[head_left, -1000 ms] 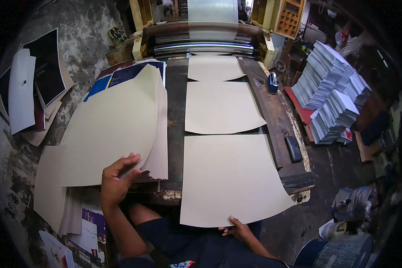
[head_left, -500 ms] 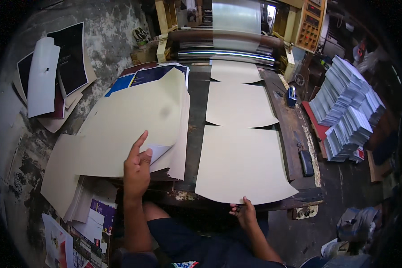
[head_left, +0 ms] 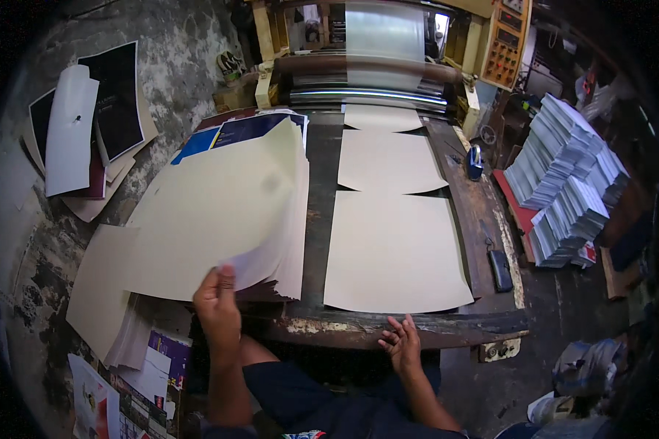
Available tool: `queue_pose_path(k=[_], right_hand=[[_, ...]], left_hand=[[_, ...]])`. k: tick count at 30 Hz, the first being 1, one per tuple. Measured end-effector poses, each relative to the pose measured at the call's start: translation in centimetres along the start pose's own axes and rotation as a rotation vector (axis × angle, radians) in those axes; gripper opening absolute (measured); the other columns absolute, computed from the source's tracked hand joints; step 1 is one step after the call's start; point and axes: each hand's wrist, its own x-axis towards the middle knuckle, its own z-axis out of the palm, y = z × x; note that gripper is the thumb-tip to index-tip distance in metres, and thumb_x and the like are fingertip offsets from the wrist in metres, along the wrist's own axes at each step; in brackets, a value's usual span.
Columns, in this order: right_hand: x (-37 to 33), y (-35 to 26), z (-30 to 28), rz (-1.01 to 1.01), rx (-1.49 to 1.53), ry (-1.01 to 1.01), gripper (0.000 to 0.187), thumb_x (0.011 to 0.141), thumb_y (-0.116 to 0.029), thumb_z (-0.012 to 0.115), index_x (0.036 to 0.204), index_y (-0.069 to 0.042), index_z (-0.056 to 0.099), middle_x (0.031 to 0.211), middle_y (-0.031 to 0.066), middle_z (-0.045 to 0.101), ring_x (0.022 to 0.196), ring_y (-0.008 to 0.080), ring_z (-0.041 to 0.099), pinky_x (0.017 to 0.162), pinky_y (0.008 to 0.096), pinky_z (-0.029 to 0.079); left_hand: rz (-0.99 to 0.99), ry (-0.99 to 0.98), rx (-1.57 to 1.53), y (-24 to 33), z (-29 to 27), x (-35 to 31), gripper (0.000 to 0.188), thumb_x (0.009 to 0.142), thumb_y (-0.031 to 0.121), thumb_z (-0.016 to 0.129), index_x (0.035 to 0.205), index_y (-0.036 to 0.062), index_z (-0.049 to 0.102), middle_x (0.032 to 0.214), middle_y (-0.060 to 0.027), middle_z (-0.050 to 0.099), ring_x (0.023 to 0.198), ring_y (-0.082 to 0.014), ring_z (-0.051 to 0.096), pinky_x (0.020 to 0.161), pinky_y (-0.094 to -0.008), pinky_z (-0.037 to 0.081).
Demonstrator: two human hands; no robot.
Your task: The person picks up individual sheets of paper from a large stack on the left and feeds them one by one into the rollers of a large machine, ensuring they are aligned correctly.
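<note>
Left hand (head_left: pixel 218 314): thumb and fingers pinched together on the near edge of the top sheet (head_left: pixel 205 212). This cream sheet lies over the stack (head_left: pixel 294 227) along the left side of the tabletop (head_left: pixel 320 227); its near right part curls up, paler underside showing. Blue prints (head_left: pixel 234 132) show beyond the sheet's far edge.

Right hand (head_left: pixel 403 347): at the near edge of the tabletop, fingers loosely spread, nothing seen in them. Fingertips are just beside the near sheet (head_left: pixel 397 252); they appear apart from it.

Three cream sheets form a column from near the tabletop's near edge to its far edge: near sheet, middle sheet (head_left: pixel 388 161), far sheet (head_left: pixel 382 117). Dark wedges show at the corners where they meet. Rollers (head_left: pixel 370 96) span the far edge; clear film (head_left: pixel 384 44) rises above them.

Right edge: tape dispenser (head_left: pixel 475 162) toward the far corner, black case (head_left: pixel 500 271) toward the near corner. Beyond that edge, white paper piles (head_left: pixel 564 168) stand on a red board (head_left: pixel 515 208).
</note>
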Motion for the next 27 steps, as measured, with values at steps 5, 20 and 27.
queue_pose_path(k=[5, 20, 27], right_hand=[[0.2, -2.0, -0.3, 0.007, -0.017, -0.173, 0.062, 0.098, -0.036, 0.047, 0.146, -0.002, 0.028, 0.124, 0.0171, 0.056, 0.086, 0.0179, 0.061, 0.074, 0.0358, 0.056], [-1.9, -5.2, -0.8, 0.133, -0.038, -0.168, 0.034, 0.086, -0.023, 0.065, 0.108, 0.001, 0.054, 0.092, 0.0115, 0.062, 0.074, 0.0209, 0.062, 0.06, 0.0319, 0.048], [-3.9, 1.5, -6.0, 0.215, -0.262, -0.239, 0.034, 0.095, -0.03, 0.053, 0.105, 0.002, 0.057, 0.09, 0.0149, 0.065, 0.07, 0.0223, 0.064, 0.058, 0.0316, 0.046]], left_hand=[[0.447, -0.084, 0.202, 2.6, 1.2, -1.1, 0.021, 0.093, 0.023, 0.06, 0.076, 0.0107, 0.063, 0.086, -0.0041, 0.074, 0.101, -0.0229, 0.068, 0.111, -0.05, 0.02], [0.657, -0.759, 0.329, 4.1, 2.6, -3.6, 0.028, 0.075, 0.037, 0.077, 0.09, 0.0141, 0.074, 0.1, -0.0027, 0.072, 0.118, -0.028, 0.059, 0.11, -0.052, 0.027], [0.664, -0.469, 0.495, 3.1, 0.2, 1.3, 0.041, 0.074, 0.035, 0.079, 0.103, 0.0058, 0.07, 0.108, -0.0118, 0.069, 0.118, -0.0354, 0.058, 0.104, -0.0491, 0.037]])
